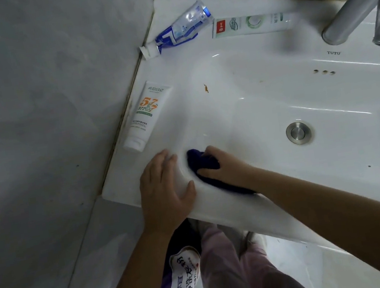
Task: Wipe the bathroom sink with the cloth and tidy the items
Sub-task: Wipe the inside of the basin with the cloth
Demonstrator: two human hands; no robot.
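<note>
Right hand [226, 163]: I grip the bunched cloth [197, 160] against the sink [254, 113] wall for scrubbing. Left hand [166, 187]: flat, fingers spread, just beside it, bracing me on the rim.

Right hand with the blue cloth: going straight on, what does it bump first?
Probably the fingertips of the left hand on the white ceramic sink rim; the white plastic tube lies beyond.

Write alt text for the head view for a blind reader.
A right hand grips a dark blue cloth inside a white sink, near its front-left corner; the left hand rests flat on the rim. Three tubes lie on its ledges.
</note>
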